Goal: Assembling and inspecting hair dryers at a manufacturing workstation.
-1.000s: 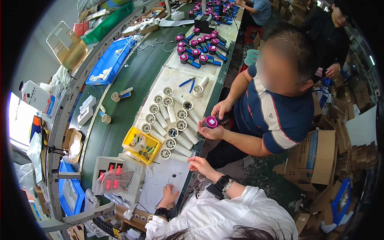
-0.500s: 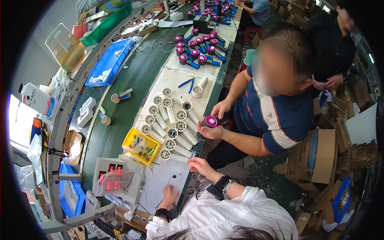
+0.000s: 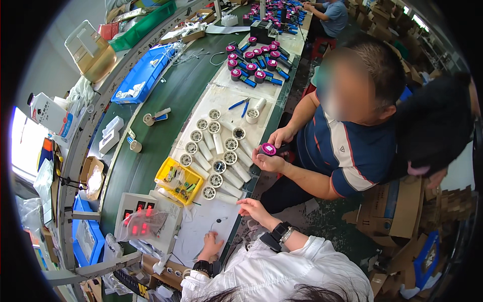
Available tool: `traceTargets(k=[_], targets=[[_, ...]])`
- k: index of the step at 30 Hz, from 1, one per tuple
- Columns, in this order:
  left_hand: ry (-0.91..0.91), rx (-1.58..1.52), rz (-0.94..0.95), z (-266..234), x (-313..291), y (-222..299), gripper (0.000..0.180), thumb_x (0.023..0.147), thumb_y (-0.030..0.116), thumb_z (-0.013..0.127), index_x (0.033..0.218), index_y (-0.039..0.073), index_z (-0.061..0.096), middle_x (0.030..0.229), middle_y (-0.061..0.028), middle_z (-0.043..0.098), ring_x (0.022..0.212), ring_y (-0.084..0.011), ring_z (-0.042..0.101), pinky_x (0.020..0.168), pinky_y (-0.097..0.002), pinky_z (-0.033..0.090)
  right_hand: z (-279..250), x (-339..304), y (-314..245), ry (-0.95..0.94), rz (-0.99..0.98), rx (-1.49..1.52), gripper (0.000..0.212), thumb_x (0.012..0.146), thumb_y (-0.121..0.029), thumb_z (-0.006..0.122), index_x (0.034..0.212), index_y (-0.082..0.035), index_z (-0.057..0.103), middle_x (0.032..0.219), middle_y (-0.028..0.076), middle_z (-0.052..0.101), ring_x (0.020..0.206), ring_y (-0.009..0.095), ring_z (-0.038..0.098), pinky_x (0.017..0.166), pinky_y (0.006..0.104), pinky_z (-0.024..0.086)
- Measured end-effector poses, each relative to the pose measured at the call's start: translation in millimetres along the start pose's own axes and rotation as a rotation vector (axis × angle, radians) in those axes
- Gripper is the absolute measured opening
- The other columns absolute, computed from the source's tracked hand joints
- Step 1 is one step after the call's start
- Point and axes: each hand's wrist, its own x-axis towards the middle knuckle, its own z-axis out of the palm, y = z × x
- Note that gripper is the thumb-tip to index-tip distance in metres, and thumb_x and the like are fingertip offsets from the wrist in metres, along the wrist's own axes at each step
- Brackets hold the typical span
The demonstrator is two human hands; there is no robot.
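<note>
My left hand [image 3: 211, 245] rests on the white work surface [image 3: 197, 232] with its fingers apart, and a small dark part [image 3: 219, 220] lies just beyond its fingertips. My right hand [image 3: 255, 210] is at the table's edge, fingers loosely stretched and nothing in them. Its fingertips are close to the handle end of the nearest white plastic housing [image 3: 221, 196], which has a round, open-framed head. Several more such housings [image 3: 232, 177] lie in rows beyond it. Left of them stands a yellow bin [image 3: 197, 187] with small circuit boards and other parts.
A seated co-worker [image 3: 347, 136] holds a dark round-headed device [image 3: 268, 149] with a pink ring. Blue-handled pliers [image 3: 240, 104] and several pink-and-blue assemblies [image 3: 259, 63] lie farther off. A box with red digits [image 3: 143, 216] stands near my left hand. A green belt [image 3: 166, 121] runs alongside.
The standing person in dark clothes at the right has turned and bent lower. The whole view has shifted slightly. Both my hands stay in place, and the co-worker still holds the pink-ringed device.
</note>
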Motion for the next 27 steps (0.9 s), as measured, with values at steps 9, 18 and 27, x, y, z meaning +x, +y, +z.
traceTargets(k=[9, 18, 27], targets=[[-0.089, 0.005, -0.07, -4, -1, 8, 0.045, 0.069, 0.022, 0.067, 0.104, 0.002, 0.047, 0.095, -0.0169, 0.047, 0.09, -0.0314, 0.045, 0.079, -0.0381, 0.038, -3, -1, 0, 0.011, 0.015, -0.022, 0.023, 0.09, -0.016, 0.045, 0.107, -0.005, 0.056, 0.082, 0.003, 0.061, 0.073, 0.007, 0.057, 0.069, 0.0199, 0.046], [-0.017, 0.016, -0.029, -1, -1, 4, 0.044, 0.066, 0.023, 0.069, 0.1, 0.004, 0.048, 0.089, -0.0137, 0.048, 0.084, -0.0289, 0.045, 0.075, -0.0371, 0.039, -2, 5, -6, 0.017, -0.147, -0.078, 0.022, 0.09, -0.012, 0.046, 0.108, -0.003, 0.055, 0.081, 0.004, 0.061, 0.074, 0.009, 0.057, 0.07, 0.0208, 0.046], [-0.092, 0.025, -0.061, -9, 3, 7, 0.044, 0.068, 0.023, 0.068, 0.101, 0.002, 0.049, 0.094, -0.0167, 0.05, 0.091, -0.0324, 0.045, 0.081, -0.0385, 0.038, 1, 4, -7, 0.003, -0.153, -0.082, 0.022, 0.089, -0.012, 0.048, 0.106, -0.001, 0.055, 0.08, 0.004, 0.061, 0.072, 0.009, 0.057, 0.07, 0.0212, 0.046]])
